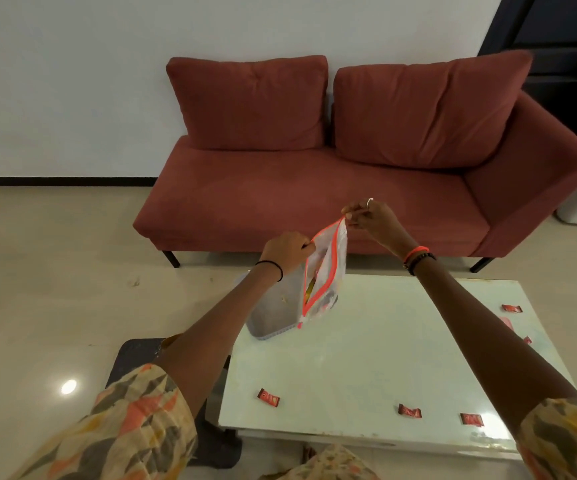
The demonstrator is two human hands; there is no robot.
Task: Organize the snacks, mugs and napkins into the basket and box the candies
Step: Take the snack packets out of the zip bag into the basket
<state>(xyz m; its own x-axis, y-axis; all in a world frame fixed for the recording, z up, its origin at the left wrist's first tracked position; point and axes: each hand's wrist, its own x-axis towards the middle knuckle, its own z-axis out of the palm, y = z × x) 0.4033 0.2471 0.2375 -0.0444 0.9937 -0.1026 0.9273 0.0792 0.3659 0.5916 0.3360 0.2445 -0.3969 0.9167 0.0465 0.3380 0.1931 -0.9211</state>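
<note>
Clear plastic zip bag, orange-edged mouth, held up over grey basket at far-left corner of counter. Mouth gripped both sides: left hand fingers curled, pinching near edge; right hand fingers pinching top corner. Red candies scattered on counter, well apart from bag.

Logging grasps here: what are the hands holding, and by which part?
A clear zip bag, by its orange-edged mouth: the left hand pinches one end, the right hand the other.
</note>
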